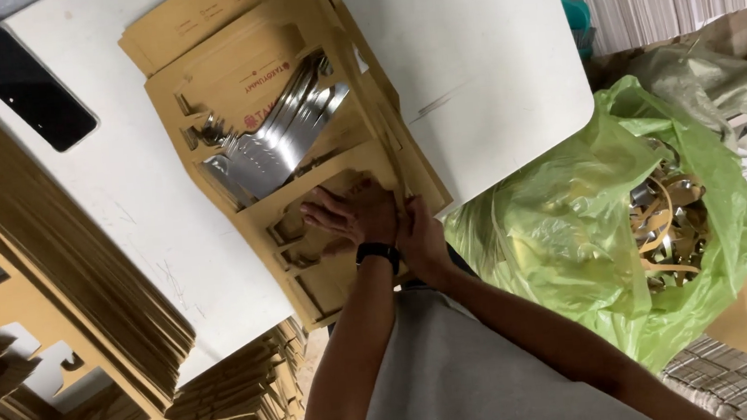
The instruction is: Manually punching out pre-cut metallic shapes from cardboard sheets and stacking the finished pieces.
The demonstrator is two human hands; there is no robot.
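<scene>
- The left hand (pixel 351 210) lies flat on the stack of brown cardboard sheets (pixel 296 145) — its grip loose, pressing down.
- The right hand (pixel 419 237) pinches the stack's near edge.
- The stack sits on the white counter (pixel 486 56), near a black phone (pixel 28 87).
- A green bag (pixel 573 228) of scraps is just beside.
</scene>
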